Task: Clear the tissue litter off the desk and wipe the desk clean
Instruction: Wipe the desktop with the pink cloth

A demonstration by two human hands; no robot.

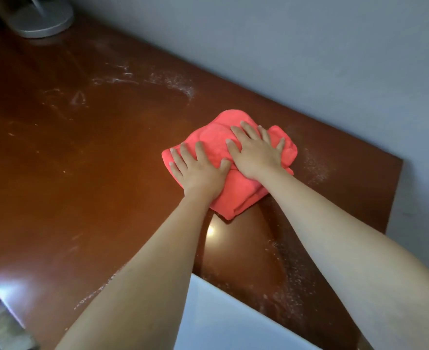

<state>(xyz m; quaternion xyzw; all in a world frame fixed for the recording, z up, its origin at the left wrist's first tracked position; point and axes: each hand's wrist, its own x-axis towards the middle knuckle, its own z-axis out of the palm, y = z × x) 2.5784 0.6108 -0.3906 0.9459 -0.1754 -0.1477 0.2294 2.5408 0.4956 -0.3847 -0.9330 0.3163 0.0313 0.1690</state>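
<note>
No tissue litter is visible on the table (56, 173); wiping is judged part-done, with left hand (198, 170) and right hand (255, 154) pressing flat-fingered on the red cloth (236, 198) near its far right end, white streaks (142, 79) outstanding.

Both bare forearms reach forward from the near edge of the tabletop toward its far right corner, side by side. The left hand (199, 170) lies palm down with fingers straight and slightly spread. The right hand (255, 154) lies flat just beside it, fingers splayed, thumbs nearly touching.
</note>
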